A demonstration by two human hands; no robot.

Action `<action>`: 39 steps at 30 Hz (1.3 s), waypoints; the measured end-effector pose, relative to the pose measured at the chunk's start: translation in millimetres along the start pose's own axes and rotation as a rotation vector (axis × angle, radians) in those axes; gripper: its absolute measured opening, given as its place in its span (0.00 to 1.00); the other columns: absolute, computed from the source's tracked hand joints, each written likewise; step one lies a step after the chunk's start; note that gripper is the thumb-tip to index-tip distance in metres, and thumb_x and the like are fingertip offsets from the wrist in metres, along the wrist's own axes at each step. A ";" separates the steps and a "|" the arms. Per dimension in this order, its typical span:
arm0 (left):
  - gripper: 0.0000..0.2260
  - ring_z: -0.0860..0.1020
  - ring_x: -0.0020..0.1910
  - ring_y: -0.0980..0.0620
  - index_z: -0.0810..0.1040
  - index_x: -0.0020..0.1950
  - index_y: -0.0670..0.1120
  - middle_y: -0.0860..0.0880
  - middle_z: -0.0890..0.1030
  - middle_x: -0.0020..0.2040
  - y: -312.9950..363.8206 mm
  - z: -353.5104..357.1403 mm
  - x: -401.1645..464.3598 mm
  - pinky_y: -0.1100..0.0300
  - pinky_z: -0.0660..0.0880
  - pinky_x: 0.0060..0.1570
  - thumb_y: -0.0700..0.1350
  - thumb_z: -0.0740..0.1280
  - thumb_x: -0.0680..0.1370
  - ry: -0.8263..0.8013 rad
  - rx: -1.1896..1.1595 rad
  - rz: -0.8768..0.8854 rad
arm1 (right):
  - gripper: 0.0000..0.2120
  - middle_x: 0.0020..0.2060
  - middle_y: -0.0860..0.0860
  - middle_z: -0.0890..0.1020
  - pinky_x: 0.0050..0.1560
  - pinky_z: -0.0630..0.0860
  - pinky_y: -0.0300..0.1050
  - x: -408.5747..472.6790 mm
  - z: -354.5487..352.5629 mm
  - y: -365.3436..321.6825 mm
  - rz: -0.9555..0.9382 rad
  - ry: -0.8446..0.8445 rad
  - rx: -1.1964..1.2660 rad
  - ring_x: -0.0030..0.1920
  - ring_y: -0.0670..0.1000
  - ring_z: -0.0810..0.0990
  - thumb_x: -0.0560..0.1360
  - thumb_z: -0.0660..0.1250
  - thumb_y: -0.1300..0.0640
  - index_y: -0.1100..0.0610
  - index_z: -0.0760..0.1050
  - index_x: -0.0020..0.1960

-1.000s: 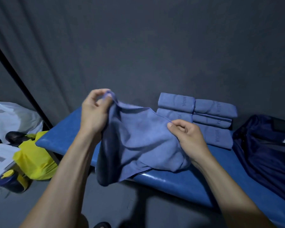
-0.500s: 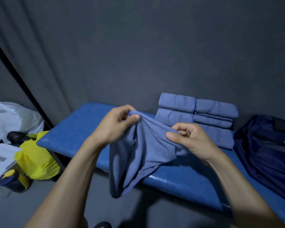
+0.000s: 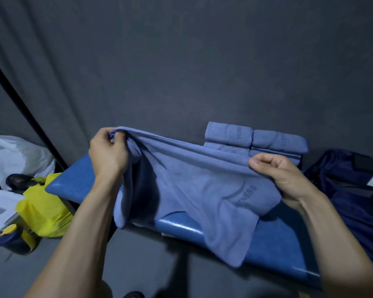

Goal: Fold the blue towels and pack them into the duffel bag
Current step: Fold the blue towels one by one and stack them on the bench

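- While I hold the blue towel [image 3: 194, 190] stretched in the air above the near edge of the desk [image 3: 267, 244], my left hand [image 3: 108, 153] pinches one top corner and my right hand [image 3: 282, 175] has fingers [image 3: 265, 162] curled round the other end of the top edge.
- The cloth is soft and limp: it sags between my hands and its lower part droops over the desk's edge, so I judge it light and easy to crease, yet apt to slump if I let a corner go.
- Best hold, I think, is at the corners, keeping the top hem taut.
- Its surface looks matte and fine-napped, like microfibre, with pressed lettering near my right hand.
- The folded towels [image 3: 252, 138] sit stacked at the far side of the desk against the grey wall, as neat rounded blocks.
- The duffel bag [image 3: 353, 190], dark navy and slack, lies at the right end.
- The desk's top is glossy blue padding.
- On the floor at the left lie a yellow bag [image 3: 43, 211] and white bags [image 3: 15, 155].
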State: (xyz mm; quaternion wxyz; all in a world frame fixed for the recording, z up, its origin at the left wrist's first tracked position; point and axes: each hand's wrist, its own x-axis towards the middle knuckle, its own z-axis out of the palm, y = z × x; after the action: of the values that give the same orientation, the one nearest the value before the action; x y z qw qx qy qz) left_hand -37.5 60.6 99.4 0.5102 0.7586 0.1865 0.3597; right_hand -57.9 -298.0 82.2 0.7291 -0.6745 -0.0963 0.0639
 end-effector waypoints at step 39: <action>0.09 0.77 0.40 0.53 0.79 0.52 0.40 0.46 0.80 0.43 36.2 18.4 -63.7 0.60 0.73 0.41 0.45 0.64 0.82 -1.294 -0.487 -0.126 | 0.07 0.44 0.44 0.85 0.52 0.75 0.34 -0.9 65.7 -0.8 -0.327 -0.079 -0.102 0.47 0.41 0.82 0.77 0.69 0.61 0.51 0.85 0.47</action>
State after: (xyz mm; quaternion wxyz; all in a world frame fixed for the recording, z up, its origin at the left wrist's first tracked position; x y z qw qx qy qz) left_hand -69.8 -7.4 105.6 0.6945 0.6722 -0.1976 -0.1636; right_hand -73.7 -234.4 87.7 0.6902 -0.6831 -0.2363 -0.0342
